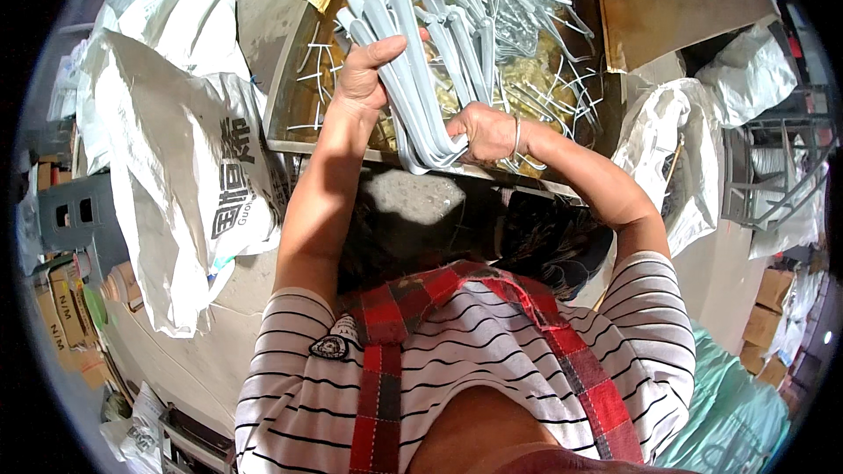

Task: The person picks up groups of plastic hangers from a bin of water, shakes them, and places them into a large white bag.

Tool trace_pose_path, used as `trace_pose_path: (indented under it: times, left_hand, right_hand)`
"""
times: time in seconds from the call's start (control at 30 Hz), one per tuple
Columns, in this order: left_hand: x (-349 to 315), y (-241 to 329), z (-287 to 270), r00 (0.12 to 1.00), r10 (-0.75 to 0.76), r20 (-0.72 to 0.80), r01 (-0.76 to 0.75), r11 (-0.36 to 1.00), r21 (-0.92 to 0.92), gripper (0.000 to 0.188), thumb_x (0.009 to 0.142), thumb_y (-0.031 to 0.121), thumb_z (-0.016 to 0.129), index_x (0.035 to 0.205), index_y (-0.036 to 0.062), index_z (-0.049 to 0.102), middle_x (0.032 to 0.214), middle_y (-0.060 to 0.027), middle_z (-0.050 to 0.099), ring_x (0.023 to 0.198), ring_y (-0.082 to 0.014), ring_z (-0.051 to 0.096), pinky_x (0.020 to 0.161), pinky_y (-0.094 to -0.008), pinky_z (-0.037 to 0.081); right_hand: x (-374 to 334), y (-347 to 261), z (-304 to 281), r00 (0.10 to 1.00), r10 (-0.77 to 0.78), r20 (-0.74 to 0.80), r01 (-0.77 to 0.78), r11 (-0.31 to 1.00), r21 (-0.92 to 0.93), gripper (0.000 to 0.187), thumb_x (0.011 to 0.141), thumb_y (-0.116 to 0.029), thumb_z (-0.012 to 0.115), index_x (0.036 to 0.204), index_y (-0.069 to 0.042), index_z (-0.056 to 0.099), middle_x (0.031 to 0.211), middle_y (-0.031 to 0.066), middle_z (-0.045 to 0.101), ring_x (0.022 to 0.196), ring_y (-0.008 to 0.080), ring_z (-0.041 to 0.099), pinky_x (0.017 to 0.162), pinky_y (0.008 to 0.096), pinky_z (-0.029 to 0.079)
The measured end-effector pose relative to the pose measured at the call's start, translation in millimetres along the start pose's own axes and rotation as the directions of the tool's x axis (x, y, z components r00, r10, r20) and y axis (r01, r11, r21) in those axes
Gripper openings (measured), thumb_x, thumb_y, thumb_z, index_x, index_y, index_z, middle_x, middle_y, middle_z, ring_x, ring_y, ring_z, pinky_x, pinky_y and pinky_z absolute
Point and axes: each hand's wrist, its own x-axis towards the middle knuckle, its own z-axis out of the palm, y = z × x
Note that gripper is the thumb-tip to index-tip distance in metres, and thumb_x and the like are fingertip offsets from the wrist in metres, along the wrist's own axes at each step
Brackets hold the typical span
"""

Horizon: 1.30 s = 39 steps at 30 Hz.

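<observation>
A stack of light grey plastic frames point(408, 105), long and bent at the corners, is held between my two hands above the near edge of a shallow tray-like table point(279, 114). My left hand point(367, 70) wraps round the stack's left side, thumb across the front. Low on the right, my right hand point(485, 133) is closed on the stack's bottom corner; its fingertips are partly hidden. More grey frames point(470, 48) stand bunched just behind the stack. Clear plastic pieces point(518, 4) lie heaped beyond them, among thin white plastic sticks point(575, 92) strewn over the table.
A large white woven sack point(167, 158) hangs at the table's left, and another white sack point(676, 140) stands open at its right. A brown board point(685, 0) sits at the far right corner. Grey metal racks point(773, 167) and cardboard boxes point(768, 316) are farther right.
</observation>
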Motion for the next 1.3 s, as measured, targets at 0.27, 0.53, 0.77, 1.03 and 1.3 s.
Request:
trace_pose_path:
  times: [0.27, 0.53, 0.77, 1.03, 1.3]
  left_hand:
    - [-8, 19, 2, 0.984, 0.067, -0.165, -0.052, 0.994, 0.095, 0.029, 0.071, 0.011, 0.063, 0.094, -0.0056, 0.06, 0.077, -0.0125, 0.063, 0.064, -0.0223, 0.062, 0.065, -0.0343, 0.054]
    - [-11, -3, 20, 0.921, 0.11, 0.374, 0.056, 0.912, -0.406, 0.051, 0.066, 0.028, 0.062, 0.105, 0.0003, 0.044, 0.076, -0.0035, 0.05, 0.065, -0.019, 0.05, 0.059, -0.0299, 0.038]
    - [-19, 15, 11, 0.842, 0.182, 0.508, 0.058, 0.906, -0.42, 0.04, 0.069, 0.034, 0.057, 0.093, 0.0061, 0.041, 0.073, -0.0035, 0.047, 0.062, -0.0182, 0.043, 0.059, -0.0332, 0.04]
    - [-37, 30, 22, 0.874, 0.203, 0.441, -0.085, 0.959, -0.272, 0.054, 0.072, 0.031, 0.062, 0.109, 0.0036, 0.034, 0.08, -0.0033, 0.045, 0.067, -0.0162, 0.047, 0.06, -0.0292, 0.038]
    - [-97, 83, 59, 0.975, 0.211, 0.073, -0.215, 0.975, 0.059, 0.063, 0.08, 0.032, 0.058, 0.127, -0.0049, 0.036, 0.111, -0.0155, 0.056, 0.092, -0.0241, 0.058, 0.086, -0.0314, 0.043]
  right_hand:
    - [-18, -34, -25, 0.815, -0.077, -0.574, -0.017, 0.987, -0.157, 0.065, 0.063, -0.038, 0.076, 0.111, -0.004, 0.048, 0.116, 0.0135, 0.053, 0.111, 0.0261, 0.049, 0.093, 0.0359, 0.041]
    - [23, 39, -28, 0.936, 0.322, -0.144, 0.045, 0.297, 0.954, 0.039, 0.078, -0.026, 0.064, 0.103, 0.003, 0.057, 0.089, 0.0108, 0.063, 0.077, 0.0168, 0.062, 0.071, 0.0291, 0.052]
    - [55, 32, -7, 0.972, 0.184, -0.144, 0.084, 0.303, 0.949, 0.026, 0.075, -0.012, 0.064, 0.093, 0.006, 0.059, 0.086, 0.0134, 0.063, 0.073, 0.0215, 0.063, 0.069, 0.0319, 0.052]
    - [44, -15, -20, 0.844, 0.341, -0.414, 0.065, 0.701, 0.71, 0.02, 0.065, 0.001, 0.064, 0.085, 0.005, 0.06, 0.075, 0.0111, 0.063, 0.065, 0.018, 0.061, 0.062, 0.0287, 0.051]
    - [18, -123, -51, 0.611, 0.291, -0.736, -0.251, 0.953, 0.169, 0.02, 0.068, -0.02, 0.065, 0.071, 0.0, 0.067, 0.071, 0.0095, 0.063, 0.063, 0.0176, 0.059, 0.062, 0.0297, 0.047]
